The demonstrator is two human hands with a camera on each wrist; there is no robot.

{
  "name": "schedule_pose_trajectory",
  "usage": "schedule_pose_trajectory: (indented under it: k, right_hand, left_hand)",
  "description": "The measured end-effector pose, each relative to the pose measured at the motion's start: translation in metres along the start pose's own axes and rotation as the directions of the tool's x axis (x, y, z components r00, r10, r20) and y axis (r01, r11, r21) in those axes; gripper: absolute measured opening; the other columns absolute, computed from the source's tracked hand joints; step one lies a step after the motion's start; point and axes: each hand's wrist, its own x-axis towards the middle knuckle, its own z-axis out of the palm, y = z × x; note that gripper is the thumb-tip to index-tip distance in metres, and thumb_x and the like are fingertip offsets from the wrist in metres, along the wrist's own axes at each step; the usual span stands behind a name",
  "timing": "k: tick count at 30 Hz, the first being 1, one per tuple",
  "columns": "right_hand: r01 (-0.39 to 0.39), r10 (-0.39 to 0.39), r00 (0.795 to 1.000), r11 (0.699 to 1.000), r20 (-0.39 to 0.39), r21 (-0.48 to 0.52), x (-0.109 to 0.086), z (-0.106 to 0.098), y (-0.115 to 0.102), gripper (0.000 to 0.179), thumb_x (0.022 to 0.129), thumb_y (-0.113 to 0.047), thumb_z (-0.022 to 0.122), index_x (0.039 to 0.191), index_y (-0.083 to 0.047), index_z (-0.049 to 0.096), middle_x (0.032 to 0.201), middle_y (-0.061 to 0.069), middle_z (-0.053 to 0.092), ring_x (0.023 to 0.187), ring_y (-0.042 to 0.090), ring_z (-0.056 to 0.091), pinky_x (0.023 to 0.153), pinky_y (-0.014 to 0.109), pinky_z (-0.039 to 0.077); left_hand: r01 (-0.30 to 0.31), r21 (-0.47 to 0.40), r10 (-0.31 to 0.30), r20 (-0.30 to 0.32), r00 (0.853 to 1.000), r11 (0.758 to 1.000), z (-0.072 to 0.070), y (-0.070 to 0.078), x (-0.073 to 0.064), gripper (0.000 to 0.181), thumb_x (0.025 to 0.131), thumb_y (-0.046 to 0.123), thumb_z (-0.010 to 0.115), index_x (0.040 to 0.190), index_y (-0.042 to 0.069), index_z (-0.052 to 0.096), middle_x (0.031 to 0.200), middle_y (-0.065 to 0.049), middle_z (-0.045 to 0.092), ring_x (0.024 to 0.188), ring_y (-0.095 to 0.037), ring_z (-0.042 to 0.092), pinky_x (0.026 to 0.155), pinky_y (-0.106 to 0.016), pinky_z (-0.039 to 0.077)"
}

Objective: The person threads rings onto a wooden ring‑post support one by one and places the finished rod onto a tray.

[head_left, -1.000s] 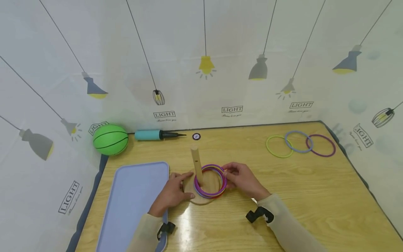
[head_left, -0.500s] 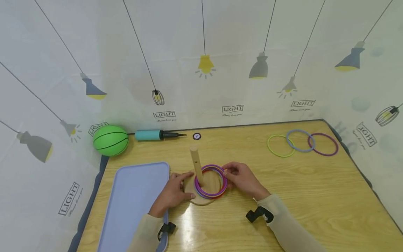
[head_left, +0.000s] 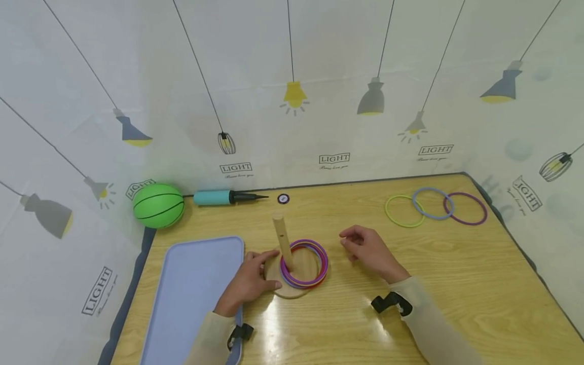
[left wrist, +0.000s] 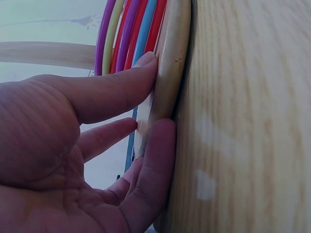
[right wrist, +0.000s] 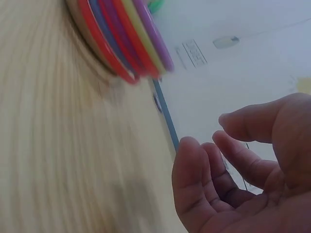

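A round wooden ring-toss base [head_left: 289, 291] with an upright peg [head_left: 282, 238] stands in the middle of the head view. Several coloured rings [head_left: 325, 268] lie stacked round the peg, a purple one on top. In the left wrist view, the stacked rings [left wrist: 129, 39] show purple, yellow, red and blue edges. My left hand [head_left: 248, 279] grips the base's left edge, its thumb [left wrist: 116, 92] against the rim. To the right of the stack and apart from it is my right hand [head_left: 371, 251], fingers loosely bent and holding nothing; the right wrist view also has that hand [right wrist: 243, 179].
Left of the base lies a lilac tray [head_left: 201, 284]. A green ball [head_left: 158, 205], a blue hand pump [head_left: 214, 197] and a small round disc [head_left: 283, 198] are along the back. Yellow-green [head_left: 387, 210], blue [head_left: 431, 189] and purple [head_left: 485, 208] rings overlap at the back right.
My right hand has let go of the stacked rings and moved away to the right. My left hand stays at the base's edge, and the stack keeps its place.
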Motion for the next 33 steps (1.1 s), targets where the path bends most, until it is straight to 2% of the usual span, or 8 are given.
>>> schedule_pose_trajectory:
  k: [2, 8, 12, 16, 22, 25, 29, 33]
  right_hand:
    - [0.006, -0.006, 1.000, 1.000, -0.022, -0.022, 0.001, -0.012, 0.004, 0.031, 0.106, -0.015, 0.065, 0.126, 0.008, 0.065, 0.104, 0.028, 0.066, 0.076, 0.028, 0.066, 0.068, 0.036, 0.061]
    - [-0.006, 0.003, 0.997, 0.999, -0.081, -0.043, -0.001, -0.056, 0.010, 0.040, 0.108, -0.024, 0.063, 0.132, 0.008, 0.061, 0.115, 0.029, 0.062, 0.091, 0.033, 0.068, 0.078, 0.040, 0.063]
    - [-0.017, 0.007, 0.989, 0.998, -0.148, -0.068, -0.002, -0.087, 0.014, 0.045, 0.109, -0.028, 0.061, 0.136, 0.008, 0.058, 0.117, 0.026, 0.063, 0.094, 0.026, 0.069, 0.081, 0.037, 0.064]
    - [-0.026, -0.005, 0.972, 0.992, -0.234, -0.126, -0.004, -0.115, 0.025, 0.047, 0.110, -0.029, 0.058, 0.140, 0.007, 0.057, 0.115, 0.020, 0.065, 0.091, 0.016, 0.070, 0.080, 0.033, 0.064]
    - [-0.066, -0.026, 0.933, 0.969, -0.360, -0.240, -0.001, -0.159, 0.046, 0.053, 0.109, -0.036, 0.057, 0.144, 0.004, 0.057, 0.119, 0.023, 0.065, 0.085, 0.007, 0.072, 0.077, 0.026, 0.062]
    - [-0.148, -0.014, 0.899, 0.931, -0.437, -0.335, 0.005, -0.183, 0.053, 0.055, 0.108, -0.042, 0.057, 0.143, 0.000, 0.061, 0.120, 0.021, 0.068, 0.078, -0.003, 0.067, 0.073, 0.021, 0.055]
    - [-0.236, -0.020, 0.849, 0.880, -0.527, -0.413, 0.015, -0.212, 0.069, 0.052, 0.106, -0.042, 0.057, 0.139, -0.002, 0.066, 0.123, 0.023, 0.071, 0.079, -0.012, 0.053, 0.083, 0.026, 0.046]
    - [-0.276, -0.023, 0.821, 0.858, -0.570, -0.432, 0.017, -0.230, 0.088, 0.050, 0.107, -0.040, 0.056, 0.137, -0.002, 0.068, 0.124, 0.023, 0.071, 0.094, 0.011, 0.060, 0.087, 0.035, 0.045]
  left_hand:
    - [0.001, -0.001, -0.001, 0.001, 1.000, 1.000, -0.001, 0.000, 0.000, 0.081, 0.077, 0.015, 0.096, 0.150, 0.015, 0.060, 0.124, -0.020, 0.051, 0.093, -0.021, 0.058, 0.082, -0.036, 0.047]
    - [0.012, -0.014, -0.012, 0.007, 1.000, 1.000, -0.001, 0.001, 0.000, 0.080, 0.078, 0.016, 0.095, 0.150, 0.016, 0.061, 0.124, -0.019, 0.051, 0.094, -0.022, 0.056, 0.082, -0.035, 0.046]
    - [0.021, -0.016, -0.021, 0.005, 1.000, 1.000, -0.002, 0.001, 0.001, 0.080, 0.078, 0.016, 0.095, 0.150, 0.016, 0.060, 0.125, -0.019, 0.051, 0.094, -0.021, 0.058, 0.084, -0.035, 0.047]
    - [0.023, -0.015, -0.023, 0.004, 1.000, 1.000, -0.002, 0.001, 0.001, 0.081, 0.078, 0.015, 0.095, 0.150, 0.016, 0.060, 0.125, -0.019, 0.051, 0.095, -0.021, 0.060, 0.085, -0.036, 0.047]
    - [0.012, -0.022, -0.012, 0.009, 1.000, 1.000, 0.000, 0.000, 0.000, 0.081, 0.077, 0.014, 0.095, 0.150, 0.014, 0.060, 0.124, -0.020, 0.050, 0.093, -0.021, 0.060, 0.083, -0.036, 0.048]
    - [0.014, -0.028, -0.013, 0.007, 1.000, 1.000, 0.000, 0.000, -0.001, 0.081, 0.077, 0.013, 0.095, 0.150, 0.014, 0.060, 0.124, -0.020, 0.051, 0.092, -0.021, 0.060, 0.083, -0.036, 0.048]
    - [0.024, -0.031, -0.023, 0.005, 1.000, 0.999, 0.001, 0.000, -0.001, 0.080, 0.077, 0.014, 0.095, 0.149, 0.015, 0.060, 0.123, -0.019, 0.051, 0.092, -0.021, 0.060, 0.083, -0.036, 0.048]
    - [0.025, -0.043, -0.025, 0.007, 1.000, 0.999, 0.000, 0.001, 0.000, 0.080, 0.077, 0.014, 0.095, 0.149, 0.015, 0.061, 0.122, -0.019, 0.051, 0.093, -0.021, 0.064, 0.085, -0.037, 0.049]
